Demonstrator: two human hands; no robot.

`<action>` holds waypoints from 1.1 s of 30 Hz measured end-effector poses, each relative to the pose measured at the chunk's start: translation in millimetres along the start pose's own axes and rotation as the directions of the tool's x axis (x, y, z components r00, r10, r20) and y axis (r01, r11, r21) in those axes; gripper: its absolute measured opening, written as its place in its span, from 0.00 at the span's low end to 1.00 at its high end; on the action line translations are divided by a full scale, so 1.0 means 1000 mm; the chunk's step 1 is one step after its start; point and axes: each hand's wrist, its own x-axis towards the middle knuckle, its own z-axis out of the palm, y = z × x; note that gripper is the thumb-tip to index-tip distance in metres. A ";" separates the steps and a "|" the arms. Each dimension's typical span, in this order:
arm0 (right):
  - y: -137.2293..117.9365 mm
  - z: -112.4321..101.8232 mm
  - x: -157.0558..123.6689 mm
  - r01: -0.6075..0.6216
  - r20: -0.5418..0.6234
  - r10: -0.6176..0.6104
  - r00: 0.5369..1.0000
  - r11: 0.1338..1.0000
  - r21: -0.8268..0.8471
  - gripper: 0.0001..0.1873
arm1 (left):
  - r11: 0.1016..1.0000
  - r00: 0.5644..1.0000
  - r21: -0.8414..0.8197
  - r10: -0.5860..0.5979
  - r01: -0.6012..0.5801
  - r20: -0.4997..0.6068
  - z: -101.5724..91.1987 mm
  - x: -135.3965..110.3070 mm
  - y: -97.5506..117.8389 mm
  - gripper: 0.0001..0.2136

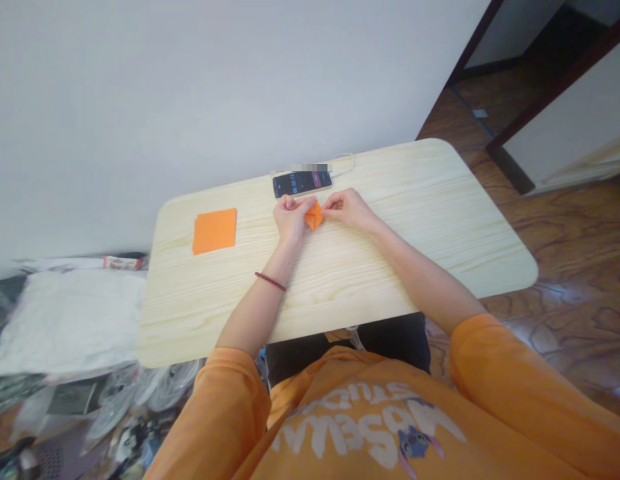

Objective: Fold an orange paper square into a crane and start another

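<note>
While both bare forearms angle inward over the table, the left hand (pixel 290 219), a red beaded bracelet (pixel 270 281) at its wrist, and the right hand (pixel 347 209) pinch a small folded piece of orange paper (pixel 314 216) between their fingers (pixel 326 208). That pointed paper shape is held near the table's middle, just in front of a black smartphone (pixel 301 183) with a white cable (pixel 346 163). The pale wood-grain table (pixel 405 193) also bears a flat square orange paper sheet (pixel 215 231) to the left, beside a white wall (pixel 190 87); glossy brown patterned flooring (pixel 580 227) spreads to the right.
</note>
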 end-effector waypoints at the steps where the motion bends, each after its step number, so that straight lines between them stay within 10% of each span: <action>1: -0.001 0.000 -0.001 0.007 0.000 -0.007 1.000 1.000 -0.013 0.06 | 1.000 1.000 0.000 0.003 -0.003 -0.003 0.000 0.000 0.000 0.26; 23: -0.010 0.004 -0.007 0.259 -0.074 -0.251 0.965 0.959 0.118 0.11 | 0.982 0.996 -0.184 0.013 -0.028 -0.084 -0.006 0.014 -0.004 0.30; 33: -0.004 0.002 -0.003 0.163 -0.161 -0.137 0.977 0.973 0.161 0.09 | 0.985 1.000 -0.172 0.010 -0.009 0.008 -0.007 0.013 -0.001 0.26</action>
